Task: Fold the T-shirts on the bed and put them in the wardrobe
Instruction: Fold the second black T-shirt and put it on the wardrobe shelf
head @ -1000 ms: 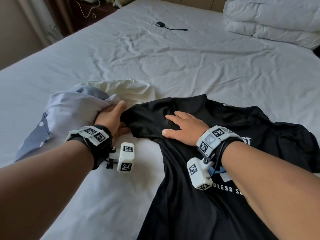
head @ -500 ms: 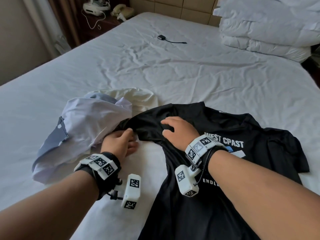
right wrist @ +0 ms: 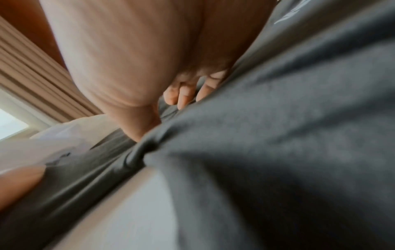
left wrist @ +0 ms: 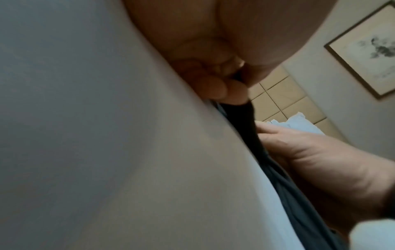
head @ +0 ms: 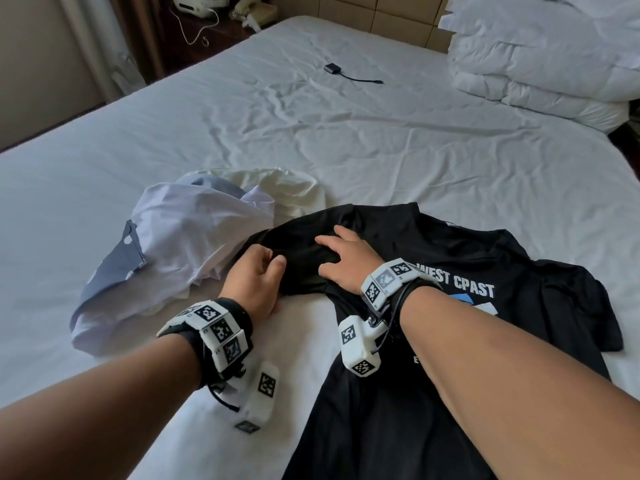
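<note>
The black T-shirt (head: 398,393) lay spread on the near right part of the bed (head: 381,150), its chest print reading "WEST CPAST" in white capitals, with a blue-and-white graphic just under the words. A further line of white lettering lower down was mostly hidden by the right forearm, so it could not be read. The shirt's left sleeve was bunched toward the other clothes.

The left hand (head: 254,285) sat at the edge of that bunched sleeve with its fingers curled; in the left wrist view the fingertips (left wrist: 215,89) closed on a fold of the black cloth, pinching it. The right hand (head: 348,263) lay palm down on the shoulder of the shirt, fingers spread and gently bent, pressing the fabric flat rather than gripping it. Both forearms reached forward from the near edge, each wrist wearing a band with black-and-white square markers.

Touching the sleeve on the left lay a crumpled pale lavender shirt (head: 180,244), with a cream garment (head: 287,188) behind it. Farther up the sheet lay a small black adapter (head: 332,68) with a short cable, well apart from the clothes. White pillows (head: 540,57) were stacked at the far right corner, and a telephone (head: 254,12) stood on the bedside table beyond the bed.
</note>
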`<state>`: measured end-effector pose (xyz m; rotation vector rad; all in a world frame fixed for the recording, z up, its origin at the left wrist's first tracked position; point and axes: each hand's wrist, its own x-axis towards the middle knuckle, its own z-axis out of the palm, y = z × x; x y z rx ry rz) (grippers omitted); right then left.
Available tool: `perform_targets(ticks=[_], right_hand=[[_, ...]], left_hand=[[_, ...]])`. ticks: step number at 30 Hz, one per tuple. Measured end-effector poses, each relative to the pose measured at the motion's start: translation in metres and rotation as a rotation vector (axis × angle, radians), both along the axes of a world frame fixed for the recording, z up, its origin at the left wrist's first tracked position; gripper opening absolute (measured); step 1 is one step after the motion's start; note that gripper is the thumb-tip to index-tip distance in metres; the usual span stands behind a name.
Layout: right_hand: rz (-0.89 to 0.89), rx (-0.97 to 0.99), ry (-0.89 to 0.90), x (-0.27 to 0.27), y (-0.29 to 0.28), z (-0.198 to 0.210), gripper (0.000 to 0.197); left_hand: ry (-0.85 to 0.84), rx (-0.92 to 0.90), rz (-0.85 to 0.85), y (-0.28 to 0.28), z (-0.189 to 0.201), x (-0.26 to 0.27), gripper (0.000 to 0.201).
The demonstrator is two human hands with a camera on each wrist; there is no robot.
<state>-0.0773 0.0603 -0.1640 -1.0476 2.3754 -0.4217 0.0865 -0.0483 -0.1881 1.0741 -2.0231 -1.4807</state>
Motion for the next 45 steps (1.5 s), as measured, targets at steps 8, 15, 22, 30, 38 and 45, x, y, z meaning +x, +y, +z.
perform_targets(ticks=[8, 15, 22, 30, 38, 45], right_hand=[[0.118, 0.088, 0.252, 0.007, 0.002, 0.004, 0.084], [0.108, 0.071, 0.207, -0.011, 0.021, -0.009, 0.063], [0.065, 0.17, 0.231, -0.064, 0.09, 0.001, 0.071], [-0.141, 0.235, 0.238, -0.09, 0.188, -0.001, 0.069], [-0.122, 0.218, 0.225, -0.088, 0.252, 0.01, 0.068], [-0.427, -0.198, 0.226, -0.091, 0.297, 0.007, 0.04]], left_hand=[[-0.323, -0.43, -0.003, -0.008, 0.022, -0.005, 0.027], [-0.439, -0.621, -0.401, -0.007, 0.015, -0.045, 0.028], [-0.502, -0.501, -0.315, -0.021, 0.003, -0.047, 0.037], [-0.563, -0.556, -0.246, -0.016, 0.004, -0.054, 0.045], [-0.66, -0.638, -0.29, 0.04, 0.054, -0.084, 0.008], [-0.329, -0.458, -0.574, 0.177, 0.049, -0.144, 0.009]])
